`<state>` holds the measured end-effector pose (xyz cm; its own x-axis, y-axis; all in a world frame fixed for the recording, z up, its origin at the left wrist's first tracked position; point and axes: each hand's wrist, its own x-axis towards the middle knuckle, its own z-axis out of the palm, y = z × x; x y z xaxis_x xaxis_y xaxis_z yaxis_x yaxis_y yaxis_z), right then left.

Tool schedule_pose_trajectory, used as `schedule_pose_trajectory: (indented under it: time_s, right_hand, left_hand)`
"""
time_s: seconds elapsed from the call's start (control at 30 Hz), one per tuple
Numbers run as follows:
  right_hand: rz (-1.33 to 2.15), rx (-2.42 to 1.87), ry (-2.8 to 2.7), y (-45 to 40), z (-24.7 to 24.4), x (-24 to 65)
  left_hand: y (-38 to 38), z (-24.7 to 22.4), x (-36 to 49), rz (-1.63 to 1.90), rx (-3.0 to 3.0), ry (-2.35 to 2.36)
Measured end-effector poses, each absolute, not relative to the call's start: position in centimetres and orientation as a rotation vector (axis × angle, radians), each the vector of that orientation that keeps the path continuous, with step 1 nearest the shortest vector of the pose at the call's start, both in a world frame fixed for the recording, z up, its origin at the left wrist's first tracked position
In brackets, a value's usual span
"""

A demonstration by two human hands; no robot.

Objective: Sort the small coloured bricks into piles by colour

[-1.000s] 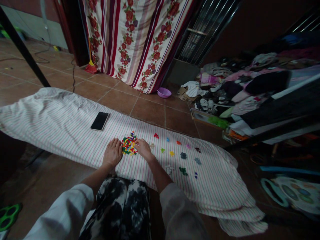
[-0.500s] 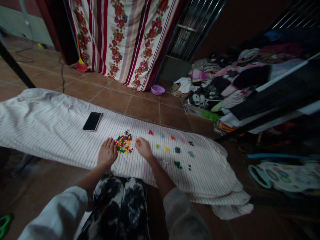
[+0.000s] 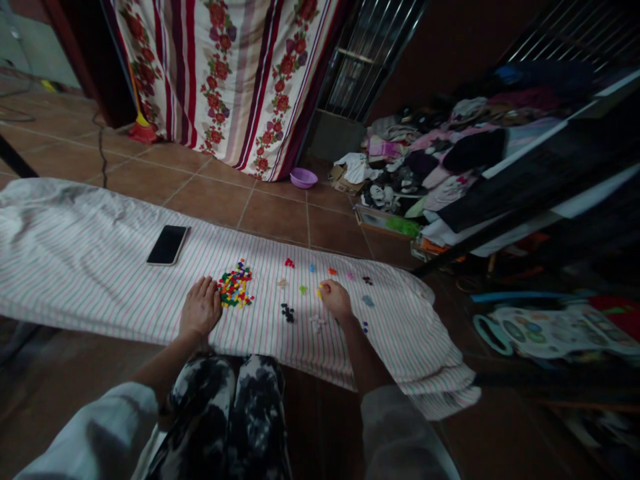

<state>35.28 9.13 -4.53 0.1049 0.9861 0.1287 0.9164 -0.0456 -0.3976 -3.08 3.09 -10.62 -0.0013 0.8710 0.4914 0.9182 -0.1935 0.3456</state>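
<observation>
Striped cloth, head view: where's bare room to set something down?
Widest: the striped cloth left of the phone, out to the picture edge. Also the cloth's right end, beyond the grey cluster and dark blue pieces. Narrower: between phone and mixed pile. Crowded: the mixed pile, with the left hand at its edge, and the small colour clusters around the right hand.

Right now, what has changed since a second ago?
The right hand has moved rightward from the mixed pile to the yellow pieces; whether its grip still holds anything is unclear. The left hand still rests beside the pile, and the phone stays put.
</observation>
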Motion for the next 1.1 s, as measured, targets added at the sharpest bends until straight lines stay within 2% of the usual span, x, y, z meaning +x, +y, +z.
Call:
schedule_pose_trajectory:
  time_s: [0.33,0.73,1.1]
  right_hand:
    - [0.171,-2.097,-1.950,9.3,-6.3,36.0]
    - [0.164,-1.842,-2.097,8.5,-7.0,36.1]
    - [0.189,-1.853,-2.077,8.7,-7.3,36.1]
  left_hand:
    - [3.2,-10.9,-3.2,-0.891,-2.158,-1.910]
    - [3.1,-10.9,-3.3,-0.884,-2.181,-1.916]
    - [3.2,-10.8,-3.1,-0.903,-2.143,-1.937]
